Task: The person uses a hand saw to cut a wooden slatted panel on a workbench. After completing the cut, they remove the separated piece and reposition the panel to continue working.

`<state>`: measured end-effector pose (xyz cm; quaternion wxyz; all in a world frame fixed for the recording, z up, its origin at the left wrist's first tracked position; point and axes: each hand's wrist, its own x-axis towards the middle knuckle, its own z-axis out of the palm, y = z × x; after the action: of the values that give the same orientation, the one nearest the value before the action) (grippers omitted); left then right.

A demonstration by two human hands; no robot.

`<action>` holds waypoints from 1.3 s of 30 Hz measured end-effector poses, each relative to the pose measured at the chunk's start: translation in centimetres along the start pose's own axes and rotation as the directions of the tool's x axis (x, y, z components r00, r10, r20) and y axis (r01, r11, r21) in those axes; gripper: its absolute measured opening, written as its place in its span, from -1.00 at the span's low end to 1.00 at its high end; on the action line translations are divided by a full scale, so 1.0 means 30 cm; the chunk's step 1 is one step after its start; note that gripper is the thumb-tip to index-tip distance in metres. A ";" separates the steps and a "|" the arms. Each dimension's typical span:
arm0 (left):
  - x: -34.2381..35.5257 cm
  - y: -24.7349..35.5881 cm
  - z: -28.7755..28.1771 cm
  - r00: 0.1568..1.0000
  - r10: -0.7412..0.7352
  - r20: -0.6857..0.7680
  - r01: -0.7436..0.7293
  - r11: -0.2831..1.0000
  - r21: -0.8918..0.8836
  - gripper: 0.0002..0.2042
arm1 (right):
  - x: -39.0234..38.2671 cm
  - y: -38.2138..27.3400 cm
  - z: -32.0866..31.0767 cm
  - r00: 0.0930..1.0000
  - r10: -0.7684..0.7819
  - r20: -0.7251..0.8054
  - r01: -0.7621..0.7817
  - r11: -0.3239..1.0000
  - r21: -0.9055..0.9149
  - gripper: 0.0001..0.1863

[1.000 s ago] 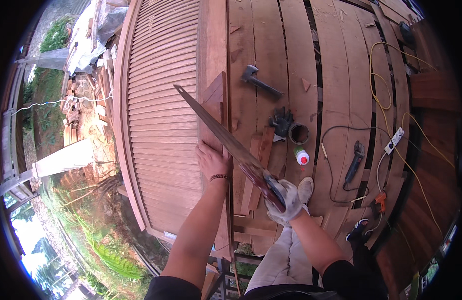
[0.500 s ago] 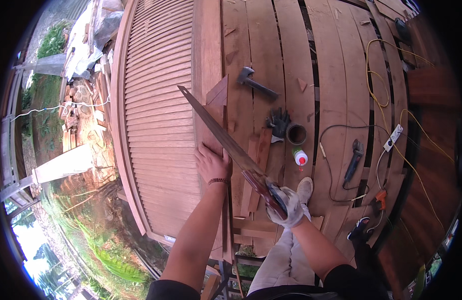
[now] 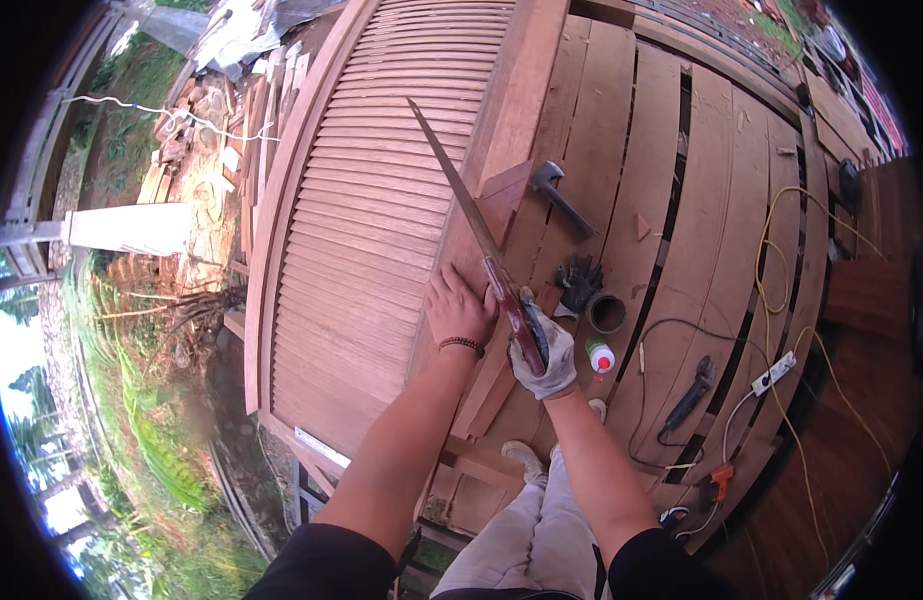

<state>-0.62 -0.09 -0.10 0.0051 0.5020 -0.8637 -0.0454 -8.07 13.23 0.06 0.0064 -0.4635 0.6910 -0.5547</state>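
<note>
My right hand (image 3: 545, 347), in a light work glove, grips the dark red handle of a hand saw (image 3: 460, 196). Its long blade slants up and left over a louvered wooden door panel (image 3: 367, 200) lying flat. My bare left hand (image 3: 459, 310), with a bead bracelet on the wrist, presses palm-down on the panel's frame beside the blade. A small triangular wood offcut (image 3: 509, 186) rests on the frame just right of the blade.
On the plank deck (image 3: 672, 180) lie a hammer (image 3: 559, 192), a dark glove (image 3: 580, 282), a tape roll (image 3: 608, 313), a small white bottle with red cap (image 3: 600, 355), a dark hand tool (image 3: 690, 394), a white power strip (image 3: 774, 372) with yellow cable, and an orange tool (image 3: 720, 480). Left is a drop to grass.
The view has shifted, so the panel and tools sit differently in frame. The saw now points more steeply upward. My left hand stays on the frame; my right keeps its grip.
</note>
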 end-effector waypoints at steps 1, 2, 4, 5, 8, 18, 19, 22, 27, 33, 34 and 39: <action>0.004 0.001 -0.008 1.000 0.003 0.005 -0.003 1.000 0.006 -0.20 | 0.001 -0.001 0.004 1.000 0.013 -0.020 -0.012 1.000 0.023 -0.48; 0.007 0.003 -0.024 1.000 0.008 0.011 -0.008 1.000 -0.007 -0.21 | 0.005 -0.003 0.000 1.000 -0.002 0.006 0.002 1.000 0.015 -0.44; 0.013 0.007 -0.037 0.999 -0.010 0.034 0.013 0.998 -0.067 -0.21 | 0.012 -0.010 0.005 1.000 0.005 0.029 -0.004 1.000 -0.012 -0.44; 0.023 0.005 -0.045 0.999 -0.012 0.042 0.016 0.995 -0.094 -0.22 | 0.028 -0.017 0.012 0.999 0.008 0.033 -0.007 1.000 -0.026 -0.44; 0.029 -0.006 -0.049 0.995 -0.048 0.090 0.059 0.991 -0.119 -0.24 | 0.066 -0.030 0.008 0.995 0.027 0.094 -0.023 0.999 -0.044 -0.42; 0.018 0.034 -0.036 0.996 -0.089 -0.022 0.084 0.982 -0.167 -0.24 | 0.026 0.028 -0.008 0.995 0.025 0.096 -0.021 0.999 -0.045 -0.49; 0.018 0.042 -0.041 0.997 -0.079 -0.024 0.074 0.983 -0.171 -0.24 | 0.019 0.027 -0.017 0.995 0.030 0.098 -0.025 0.998 -0.054 -0.48; 0.006 0.027 -0.044 0.998 -0.068 -0.009 0.065 0.983 -0.169 -0.25 | -0.017 -0.026 -0.056 0.993 0.028 0.118 -0.018 0.996 -0.086 -0.48; 0.012 0.015 -0.057 0.994 -0.087 0.066 0.097 0.981 -0.167 -0.26 | -0.300 -0.174 -0.246 0.943 0.313 0.111 -0.303 0.948 -0.100 -0.49; 0.031 0.021 -0.066 0.991 -0.079 0.103 0.097 0.978 -0.183 -0.26 | -0.374 -0.189 -0.340 0.827 0.528 0.191 -0.524 0.848 -0.077 -0.48; 0.015 0.022 -0.052 0.996 -0.066 0.053 0.075 0.978 -0.193 -0.25 | -0.298 -0.141 -0.272 0.883 0.439 0.165 -0.440 0.898 -0.031 -0.51; 0.044 0.038 -0.066 0.988 -0.109 0.112 0.132 0.966 -0.222 -0.26 | -0.044 -0.050 -0.142 0.930 0.306 0.204 -0.310 0.951 -0.011 -0.48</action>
<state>-2.16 -0.82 1.93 0.0174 0.5467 -0.8198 -0.1693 -8.60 17.38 2.18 0.1689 -0.4037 0.7447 -0.5039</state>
